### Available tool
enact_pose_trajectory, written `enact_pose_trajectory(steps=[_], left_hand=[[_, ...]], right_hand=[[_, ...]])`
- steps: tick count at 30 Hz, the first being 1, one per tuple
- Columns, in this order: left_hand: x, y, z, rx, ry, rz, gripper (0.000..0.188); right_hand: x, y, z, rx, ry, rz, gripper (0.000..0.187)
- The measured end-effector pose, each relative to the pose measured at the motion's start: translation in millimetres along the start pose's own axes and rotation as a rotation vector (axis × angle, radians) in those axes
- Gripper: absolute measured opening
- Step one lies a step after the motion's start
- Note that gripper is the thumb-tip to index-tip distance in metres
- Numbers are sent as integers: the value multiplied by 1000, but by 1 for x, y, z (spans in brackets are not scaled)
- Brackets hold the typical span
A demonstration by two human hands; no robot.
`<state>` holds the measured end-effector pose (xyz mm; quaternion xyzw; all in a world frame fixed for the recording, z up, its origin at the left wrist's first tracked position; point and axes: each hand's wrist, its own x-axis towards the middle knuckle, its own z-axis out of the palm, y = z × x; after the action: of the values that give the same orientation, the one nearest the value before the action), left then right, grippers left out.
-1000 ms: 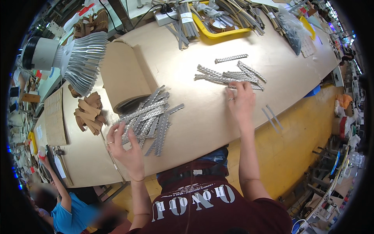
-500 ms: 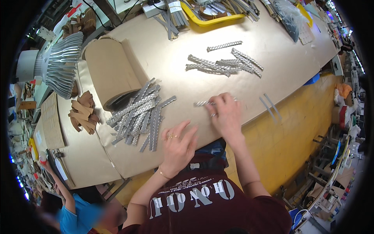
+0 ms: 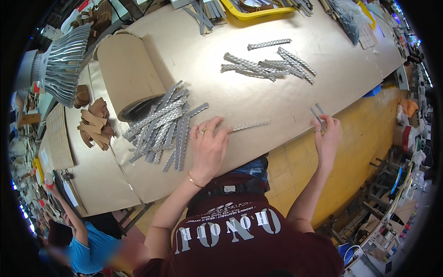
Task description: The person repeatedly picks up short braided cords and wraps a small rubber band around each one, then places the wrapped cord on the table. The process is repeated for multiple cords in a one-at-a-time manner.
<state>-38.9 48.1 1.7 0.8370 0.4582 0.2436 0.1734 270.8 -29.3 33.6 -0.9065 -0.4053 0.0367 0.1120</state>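
The left hand (image 3: 207,148) is pinching a braided strip (image 3: 252,125); the right hand (image 3: 328,137) is touching two thin grey strips (image 3: 315,114); whether it is gripping them, I cannot tell.

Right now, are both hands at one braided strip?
No, the left hand is at a braided strip, the right hand at gray strips.

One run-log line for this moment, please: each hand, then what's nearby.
left hand: at left end of braid | right hand: at two grey strips | nearby: strip pile left, braid group beyond
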Motion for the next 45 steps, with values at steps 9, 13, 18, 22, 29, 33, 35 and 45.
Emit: enact_pose_trajectory(steps=[9,13,18,22,29,33,35,45], left_hand=[[-22,4,0,115,16,76,28],[-37,10,-1,119,-9,67,32],[-38,24,-2,-185,1,65,31],[-31,33,-12,-881,-125,-347,24],[-17,15,-25,-1254,-170,-586,16],[-21,11,-25,-1334,-187,-672,13],[-24,12,-22,-1327,-153,-703,11],[-32,-1,-11,-170,108,-179,30]], right_hand=[[-1,5,2,20,4,94,28],[3,1,-1,91,-39,167,26],[-6,-23,-11,98,-107,40,20],[-36,-63,-22,582,-417,-404,14],[-49,-112,-23,599,-733,-633,16],[-56,-121,-19,569,-695,-532,21],[-62,-126,-15,551,-584,-540,20],[-68,-149,10,481,-595,-429,20]])
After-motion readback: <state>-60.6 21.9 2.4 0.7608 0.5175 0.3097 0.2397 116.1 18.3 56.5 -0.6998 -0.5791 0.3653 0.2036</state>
